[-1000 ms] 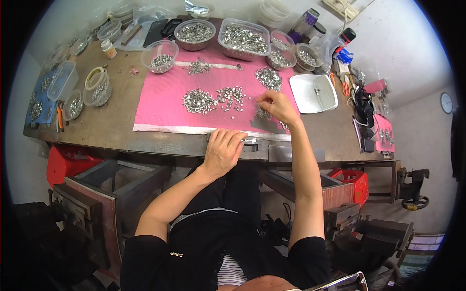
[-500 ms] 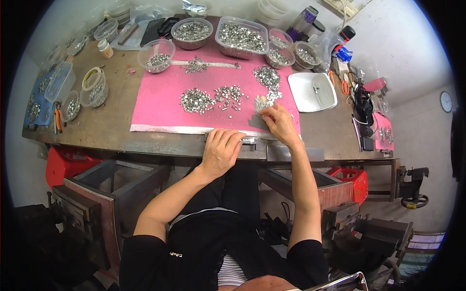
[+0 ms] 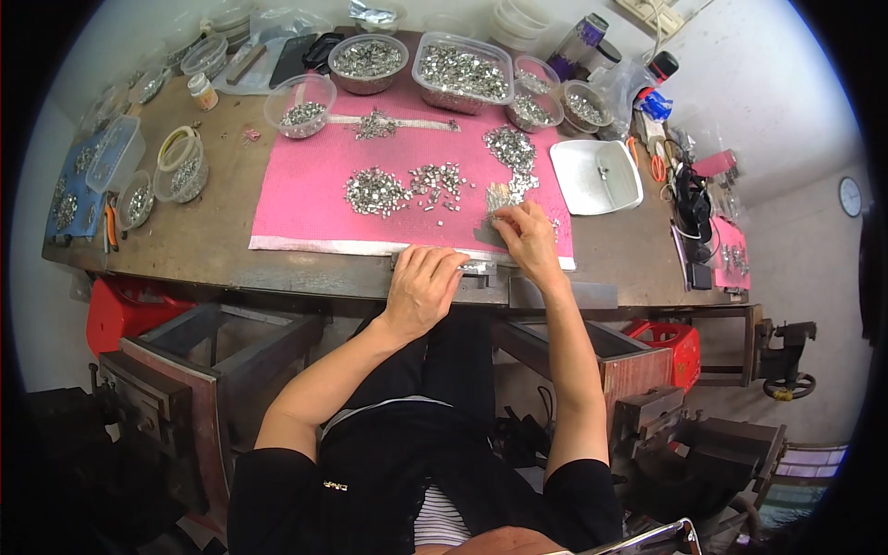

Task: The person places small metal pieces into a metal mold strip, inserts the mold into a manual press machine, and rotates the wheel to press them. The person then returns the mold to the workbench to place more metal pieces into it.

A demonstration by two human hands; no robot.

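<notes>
At the table's front edge my left hand (image 3: 424, 289) rests with its fingers pressed together and curled against a narrow metal fixture (image 3: 479, 269). Small shiny bits show beside its fingertips; whatever the fingers hold is hidden. To the right, my right hand (image 3: 529, 242) is closed in a pinch over the pink mat (image 3: 314, 208), too small a grip to tell what is in it. Its fingertips touch the near side of a patch of thin silvery pieces (image 3: 500, 196). Beyond lies a heap of small silver metal pieces (image 3: 511, 153). Two more heaps, one dense (image 3: 375, 191) and one looser (image 3: 437, 183), lie left of it.
A white tray (image 3: 572, 176) stands right of the mat. Along the back are a rectangular tub (image 3: 435, 97) and a round bowl (image 3: 363, 85) of metal pieces. A clear bowl (image 3: 277, 118) sits at the mat's far left corner. Orange-handled pliers (image 3: 111, 227) lie far left.
My right hand has shifted very slightly at the silvery pieces, its fingers still pinched. My left hand stays in place at the fixture.
</notes>
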